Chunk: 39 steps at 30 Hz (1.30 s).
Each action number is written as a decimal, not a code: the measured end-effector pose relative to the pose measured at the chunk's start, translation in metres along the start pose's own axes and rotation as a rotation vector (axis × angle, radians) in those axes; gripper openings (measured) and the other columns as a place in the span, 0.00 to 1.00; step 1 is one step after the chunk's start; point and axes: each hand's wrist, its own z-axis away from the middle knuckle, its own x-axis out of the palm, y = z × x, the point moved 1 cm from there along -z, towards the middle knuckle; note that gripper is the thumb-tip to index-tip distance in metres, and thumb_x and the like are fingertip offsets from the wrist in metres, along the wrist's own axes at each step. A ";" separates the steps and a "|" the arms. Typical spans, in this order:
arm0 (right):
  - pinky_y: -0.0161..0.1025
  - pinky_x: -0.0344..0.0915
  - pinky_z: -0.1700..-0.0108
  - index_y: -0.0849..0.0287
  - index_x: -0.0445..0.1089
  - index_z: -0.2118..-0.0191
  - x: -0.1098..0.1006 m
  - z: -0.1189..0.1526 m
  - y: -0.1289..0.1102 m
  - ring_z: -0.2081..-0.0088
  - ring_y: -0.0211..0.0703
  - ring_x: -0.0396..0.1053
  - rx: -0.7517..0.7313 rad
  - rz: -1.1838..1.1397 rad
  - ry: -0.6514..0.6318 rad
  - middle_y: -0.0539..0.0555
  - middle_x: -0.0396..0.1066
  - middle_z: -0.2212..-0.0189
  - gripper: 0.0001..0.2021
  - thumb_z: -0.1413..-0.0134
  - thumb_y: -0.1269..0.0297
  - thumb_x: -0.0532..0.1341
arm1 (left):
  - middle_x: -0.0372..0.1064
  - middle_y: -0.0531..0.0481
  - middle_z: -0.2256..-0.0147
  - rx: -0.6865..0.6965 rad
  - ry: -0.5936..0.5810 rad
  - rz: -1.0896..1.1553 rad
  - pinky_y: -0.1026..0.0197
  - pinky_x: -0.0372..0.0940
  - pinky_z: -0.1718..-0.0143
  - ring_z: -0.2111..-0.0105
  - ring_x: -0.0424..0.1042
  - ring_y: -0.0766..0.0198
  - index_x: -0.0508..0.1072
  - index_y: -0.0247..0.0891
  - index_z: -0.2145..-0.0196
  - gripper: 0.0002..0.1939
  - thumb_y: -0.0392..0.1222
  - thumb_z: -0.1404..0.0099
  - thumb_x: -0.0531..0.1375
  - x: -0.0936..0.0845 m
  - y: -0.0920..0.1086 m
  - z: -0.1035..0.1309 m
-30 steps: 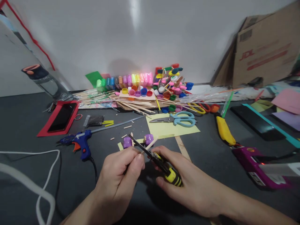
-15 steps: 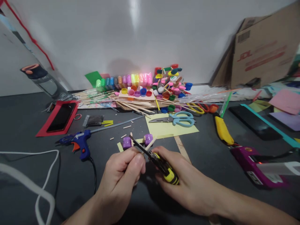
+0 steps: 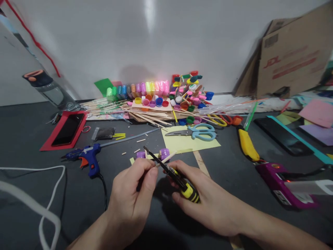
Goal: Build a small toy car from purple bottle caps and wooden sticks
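My left hand (image 3: 134, 196) is closed, with thumb and forefinger pinching a thin pale wooden stick (image 3: 168, 158) that points up to the right. A utility knife (image 3: 191, 193) with a long dark blade and a yellow-and-black handle is gripped in my right hand (image 3: 208, 199). Its blade (image 3: 153, 156) crosses over the stick just past my left fingertips. Behind the blade lie two purple pieces, a left one (image 3: 141, 155) partly covered by my left hand and a right one (image 3: 164, 153), by a pale yellow strip (image 3: 132, 160).
Beyond my hands, blue-handled scissors (image 3: 201, 132) rest on yellow paper (image 3: 179, 146). A blue glue gun (image 3: 90, 158) with its cord lies left, near a phone (image 3: 68, 129) on red paper. Wooden sticks (image 3: 153, 118) and colourful clay tubs (image 3: 158, 101) line the back. A purple device (image 3: 281, 184) sits right.
My left hand has shifted slightly left and the stick now leans lower to the right. The knife blade tip has moved up a little, still crossing the stick.
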 end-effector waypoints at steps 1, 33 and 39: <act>0.42 0.68 0.56 0.56 0.64 0.54 0.000 0.000 0.000 0.59 0.46 0.72 0.004 -0.001 -0.004 0.54 0.74 0.59 0.11 0.44 0.67 0.59 | 0.62 0.59 0.79 -0.020 -0.006 0.018 0.69 0.57 0.79 0.81 0.61 0.72 0.68 0.41 0.69 0.10 0.34 0.30 0.53 0.000 0.000 0.001; 0.40 0.67 0.62 0.55 0.61 0.55 0.005 -0.001 0.007 0.60 0.48 0.72 -0.035 0.071 0.026 0.54 0.74 0.62 0.13 0.48 0.72 0.56 | 0.53 0.58 0.77 -0.294 -0.126 0.406 0.65 0.49 0.79 0.79 0.51 0.71 0.63 0.39 0.72 0.18 0.48 0.25 0.50 0.014 -0.014 0.011; 0.42 0.66 0.60 0.55 0.61 0.55 0.006 0.002 0.011 0.60 0.49 0.71 -0.041 0.078 0.032 0.53 0.73 0.61 0.15 0.49 0.73 0.56 | 0.51 0.58 0.77 -0.289 -0.130 0.419 0.65 0.50 0.78 0.79 0.51 0.71 0.61 0.39 0.72 0.18 0.48 0.25 0.49 0.017 -0.016 0.013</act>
